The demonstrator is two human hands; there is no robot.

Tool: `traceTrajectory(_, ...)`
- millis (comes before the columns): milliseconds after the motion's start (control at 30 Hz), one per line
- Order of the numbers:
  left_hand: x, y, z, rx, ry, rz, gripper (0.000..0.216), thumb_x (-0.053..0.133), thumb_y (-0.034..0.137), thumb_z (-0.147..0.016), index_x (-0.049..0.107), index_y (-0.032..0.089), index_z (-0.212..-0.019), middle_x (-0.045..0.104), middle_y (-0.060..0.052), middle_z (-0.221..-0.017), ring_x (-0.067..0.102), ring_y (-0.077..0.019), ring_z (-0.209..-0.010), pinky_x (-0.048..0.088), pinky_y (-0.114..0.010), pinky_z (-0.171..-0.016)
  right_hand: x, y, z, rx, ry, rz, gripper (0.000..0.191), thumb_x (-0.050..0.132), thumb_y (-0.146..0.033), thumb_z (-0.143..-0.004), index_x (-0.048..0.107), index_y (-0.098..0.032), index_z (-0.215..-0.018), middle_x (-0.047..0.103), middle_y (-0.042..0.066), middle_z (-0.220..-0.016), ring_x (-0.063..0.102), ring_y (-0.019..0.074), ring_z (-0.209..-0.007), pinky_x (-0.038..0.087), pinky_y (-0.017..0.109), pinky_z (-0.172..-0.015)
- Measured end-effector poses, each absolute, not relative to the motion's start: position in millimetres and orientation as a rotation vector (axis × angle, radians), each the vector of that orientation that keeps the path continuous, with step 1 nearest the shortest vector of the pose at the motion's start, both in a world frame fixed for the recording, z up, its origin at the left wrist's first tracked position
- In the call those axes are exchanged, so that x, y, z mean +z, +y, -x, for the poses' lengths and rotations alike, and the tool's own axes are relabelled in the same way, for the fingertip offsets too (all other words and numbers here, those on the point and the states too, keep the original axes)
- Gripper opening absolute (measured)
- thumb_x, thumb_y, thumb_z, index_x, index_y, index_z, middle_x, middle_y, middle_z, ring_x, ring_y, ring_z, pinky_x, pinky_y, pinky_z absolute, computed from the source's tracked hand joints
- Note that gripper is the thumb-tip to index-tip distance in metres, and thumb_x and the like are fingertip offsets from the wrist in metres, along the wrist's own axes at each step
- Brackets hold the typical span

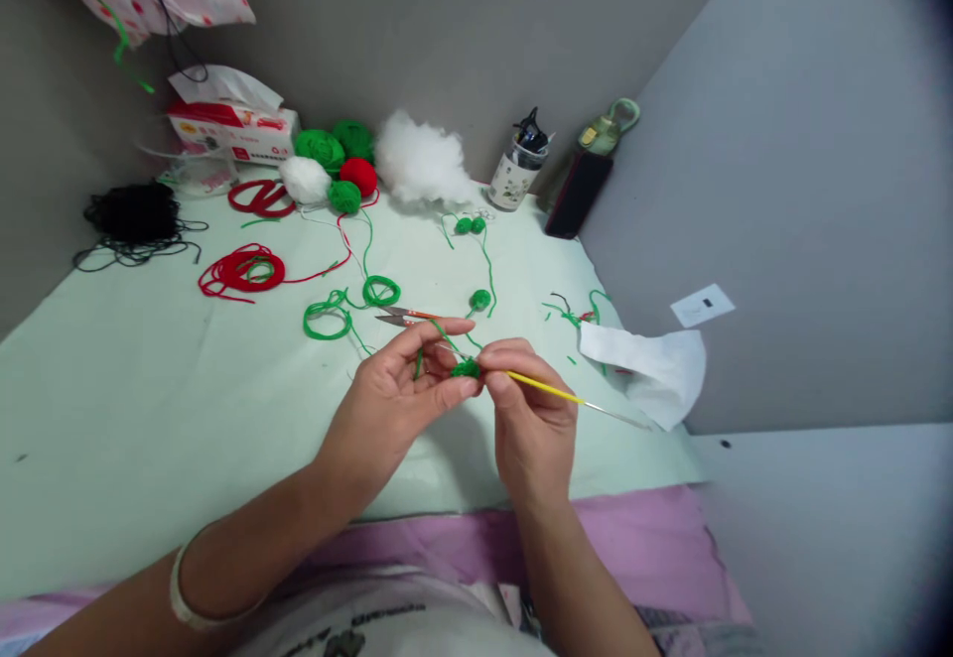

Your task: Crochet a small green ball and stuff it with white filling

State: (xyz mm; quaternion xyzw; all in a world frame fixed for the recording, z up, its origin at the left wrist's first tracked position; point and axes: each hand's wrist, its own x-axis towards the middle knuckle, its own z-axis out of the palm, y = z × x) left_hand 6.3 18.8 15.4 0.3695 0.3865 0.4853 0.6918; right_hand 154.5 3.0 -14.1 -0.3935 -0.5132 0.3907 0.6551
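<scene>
My left hand (402, 379) pinches a small green crochet piece (466, 369) between thumb and fingers, with green yarn running up over its raised index finger. My right hand (530, 409) grips a crochet hook (547, 386) with a yellow handle, whose metal far end sticks out to the right. The hook's working tip meets the crochet piece, though the fingers partly hide it. Just beyond my left hand lie small scissors (402, 317) with orange handles. A finished-looking green crochet ball (480, 300) rests behind my hands, and two smaller green balls (470, 226) sit farther back.
Loops of green yarn (328, 320) and a red yarn coil (245, 268) lie left of centre. Behind them are yarn balls (319, 151), white stuffing (424, 161), red-handled scissors (262, 197) and a tissue box (234, 131). A pen cup (513, 176), phone (579, 194) and crumpled tissue (647, 364) are at right.
</scene>
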Motion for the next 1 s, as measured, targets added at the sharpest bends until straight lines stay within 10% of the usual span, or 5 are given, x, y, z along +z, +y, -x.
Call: traceTrajectory(1000,22,72,2,1.158,0.749,-1.025,0.031,0.08,0.026,-0.088,0.075,0.023,-0.119,0.065,0.005,-0.084,0.068,-0.0119,-0.082,0.055,-0.026,-0.085,3,83,-162,1.646,-0.795,0.705,0.03,0.097,-0.033,-0.068,0.073,-0.026,-0.084,0.07,-0.005,-0.068,0.063,0.0082,-0.061,0.054,0.016,-0.059)
